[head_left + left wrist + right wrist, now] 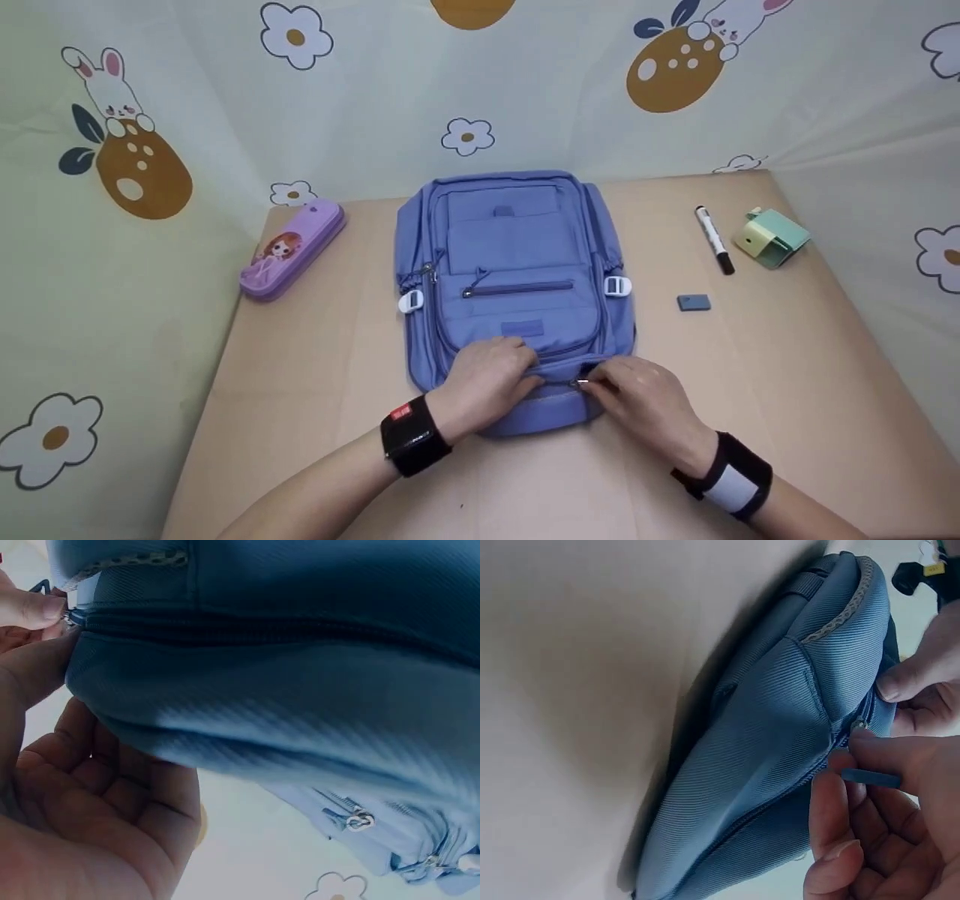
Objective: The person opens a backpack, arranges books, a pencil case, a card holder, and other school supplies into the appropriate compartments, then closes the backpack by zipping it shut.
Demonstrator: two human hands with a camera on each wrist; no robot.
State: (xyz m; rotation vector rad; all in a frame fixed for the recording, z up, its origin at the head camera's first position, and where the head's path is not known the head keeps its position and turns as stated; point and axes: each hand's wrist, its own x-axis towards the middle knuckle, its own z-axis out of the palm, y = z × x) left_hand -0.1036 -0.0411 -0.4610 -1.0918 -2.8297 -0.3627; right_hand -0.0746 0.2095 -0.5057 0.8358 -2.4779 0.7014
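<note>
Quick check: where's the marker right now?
In the head view, the marker lies to the right of the backpack, just left of the green-and-yellow case and above the small blue-grey block.

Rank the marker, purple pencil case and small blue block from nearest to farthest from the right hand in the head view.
1. Small blue block, right of the backpack.
2. Marker, farther back, right side.
3. Purple pencil case, left of the backpack.
</note>
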